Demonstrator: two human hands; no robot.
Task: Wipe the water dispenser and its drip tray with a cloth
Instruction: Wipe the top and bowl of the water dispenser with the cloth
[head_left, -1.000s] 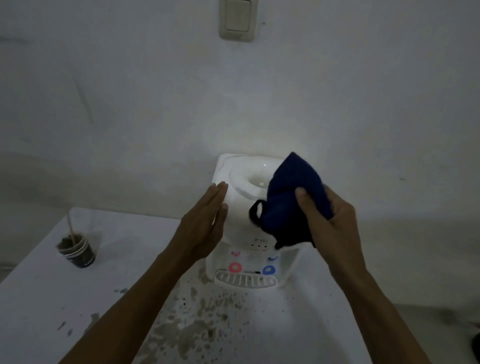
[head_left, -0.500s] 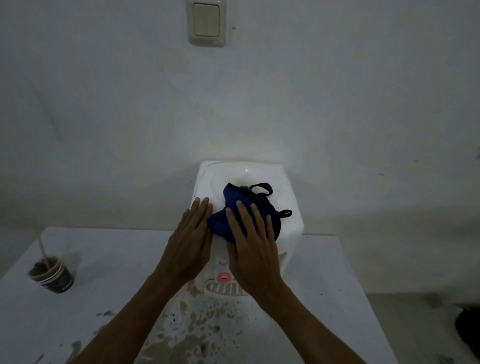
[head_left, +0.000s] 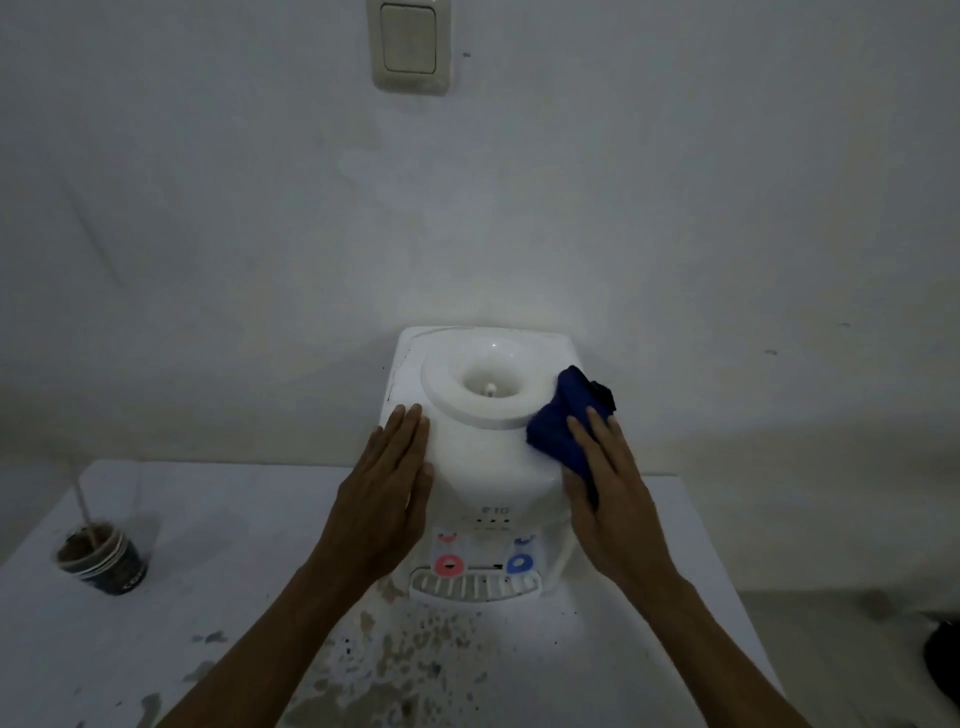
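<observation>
Nearest me, the stained white surface (head_left: 623, 649) is speckled with dark spots in front of the slatted white drip tray (head_left: 475, 584) at the foot of the white plastic tabletop water dispenser (head_left: 488, 462); the left grip (head_left: 387, 499) lies flat on the dispenser's left side, fingers straight, holding nothing; the right grip (head_left: 608, 499), fingers straight too, presses a crumpled dark blue cloth (head_left: 561, 426) against its upper right shoulder; a dark paper cup (head_left: 101, 556) stands far left; a beige wall switch (head_left: 410, 44) sits above.

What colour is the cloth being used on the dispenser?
The cloth is dark blue; the head view shows it best.
</observation>
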